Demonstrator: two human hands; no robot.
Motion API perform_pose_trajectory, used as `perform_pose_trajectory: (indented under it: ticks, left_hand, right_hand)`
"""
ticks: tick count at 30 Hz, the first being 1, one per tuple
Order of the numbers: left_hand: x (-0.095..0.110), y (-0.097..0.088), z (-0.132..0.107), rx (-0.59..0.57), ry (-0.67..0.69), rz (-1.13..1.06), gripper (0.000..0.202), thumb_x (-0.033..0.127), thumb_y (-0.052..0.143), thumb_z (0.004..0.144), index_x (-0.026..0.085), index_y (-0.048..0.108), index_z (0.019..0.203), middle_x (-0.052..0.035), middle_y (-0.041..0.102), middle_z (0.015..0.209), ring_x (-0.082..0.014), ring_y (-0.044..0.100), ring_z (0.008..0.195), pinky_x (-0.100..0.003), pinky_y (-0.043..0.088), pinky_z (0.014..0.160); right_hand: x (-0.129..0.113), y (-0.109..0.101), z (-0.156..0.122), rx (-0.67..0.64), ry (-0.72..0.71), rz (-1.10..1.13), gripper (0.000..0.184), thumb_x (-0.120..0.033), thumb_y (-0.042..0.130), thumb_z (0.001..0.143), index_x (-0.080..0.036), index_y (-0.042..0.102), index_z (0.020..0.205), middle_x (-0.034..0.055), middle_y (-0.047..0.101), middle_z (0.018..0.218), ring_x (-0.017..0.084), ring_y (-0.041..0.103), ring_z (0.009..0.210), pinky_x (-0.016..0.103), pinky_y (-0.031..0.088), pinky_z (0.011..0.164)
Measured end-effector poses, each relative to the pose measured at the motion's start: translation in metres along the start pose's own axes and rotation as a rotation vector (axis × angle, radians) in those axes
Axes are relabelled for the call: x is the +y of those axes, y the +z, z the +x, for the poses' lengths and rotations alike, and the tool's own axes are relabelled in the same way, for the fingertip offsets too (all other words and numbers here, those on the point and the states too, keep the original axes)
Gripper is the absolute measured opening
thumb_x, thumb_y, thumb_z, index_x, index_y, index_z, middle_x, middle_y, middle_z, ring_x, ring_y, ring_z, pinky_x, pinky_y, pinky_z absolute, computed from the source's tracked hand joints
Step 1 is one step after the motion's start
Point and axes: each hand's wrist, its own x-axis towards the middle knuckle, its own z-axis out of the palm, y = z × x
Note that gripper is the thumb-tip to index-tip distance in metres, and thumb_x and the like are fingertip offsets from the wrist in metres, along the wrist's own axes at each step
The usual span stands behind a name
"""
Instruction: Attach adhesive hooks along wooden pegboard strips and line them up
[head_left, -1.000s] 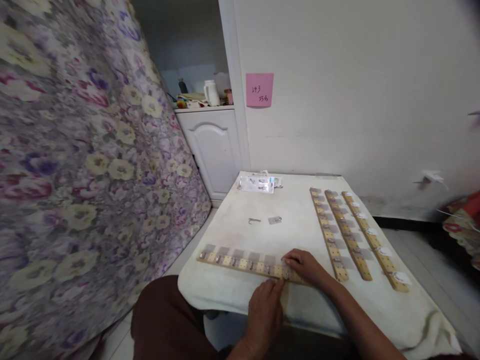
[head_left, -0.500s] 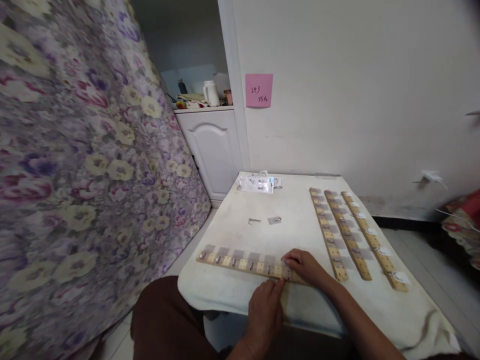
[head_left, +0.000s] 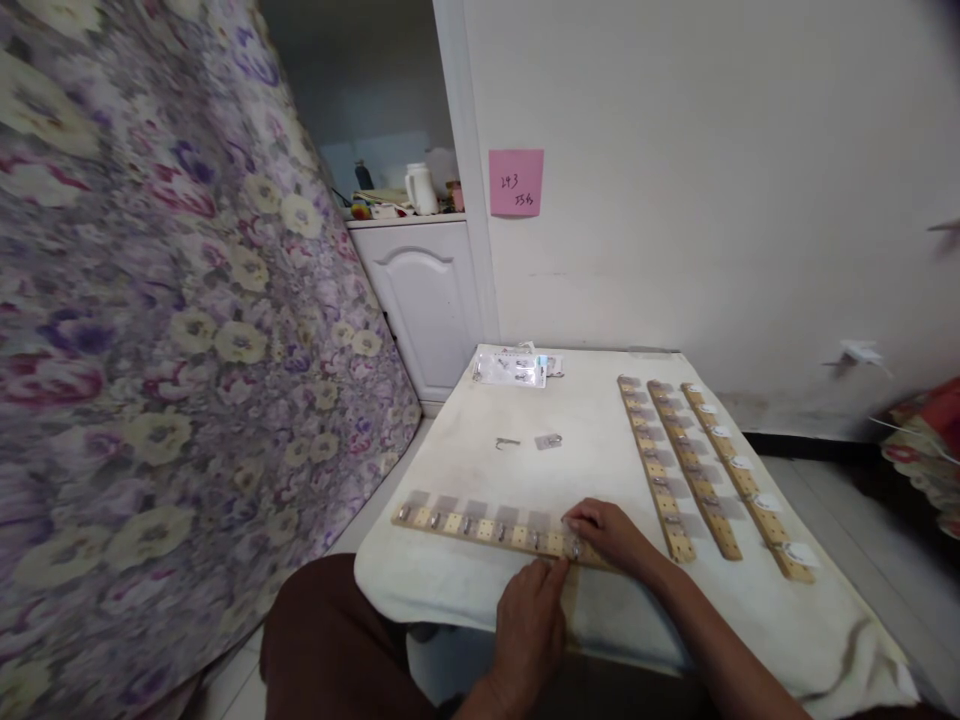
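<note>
A flowered fabric [head_left: 150, 350] fills the whole left side, and a pale wall [head_left: 712, 200] rises behind the cloth-covered table [head_left: 592, 420]. Beyond the table's far left corner stands a white cabinet [head_left: 427, 300], with a white jug [head_left: 421, 188] and some small clutter on top.

On the table's right half lie three wooden strips [head_left: 694, 470] side by side, running from the far edge toward the near edge. All three carry small metal pieces along their length, and the outermost also carries white tags, so they look finished. Along the table's near edge lies a fourth wooden strip [head_left: 480, 527], with metal pieces set on it from its left end up to the hands. By that judgement the work is well along, with this last strip nearly filled.

The left hand [head_left: 529, 625] has its fingertips drawn together at the strip's near edge. The right hand [head_left: 611, 535] lies over the strip's right end and hides it. Whether either hand pinches a piece is too small to tell.

At the table's far left corner a clear packet [head_left: 514, 368] holds a few metal pieces. A pink note [head_left: 516, 182] is stuck to the wall above it. At mid-table lie a loose hook [head_left: 508, 442] and a small metal clip [head_left: 549, 441].
</note>
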Motion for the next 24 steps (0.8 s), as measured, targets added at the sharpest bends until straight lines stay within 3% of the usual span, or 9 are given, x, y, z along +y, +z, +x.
perform_pose_trajectory:
  ticks: [24]
  left_hand:
    - [0.002, -0.007, 0.003, -0.017, -0.006, 0.002, 0.062, 0.002, 0.04, 0.074, 0.023, 0.039, 0.133, -0.0083, 0.056, 0.108, -0.0219, 0.052, 0.099, -0.036, 0.045, 0.083]
  right_hand:
    - [-0.004, -0.002, -0.001, -0.002, -0.034, -0.028, 0.027, -0.03, 0.047, 0.085, -0.018, 0.071, 0.09, 0.0069, 0.07, 0.087, 0.019, 0.061, 0.08, 0.029, 0.045, 0.074]
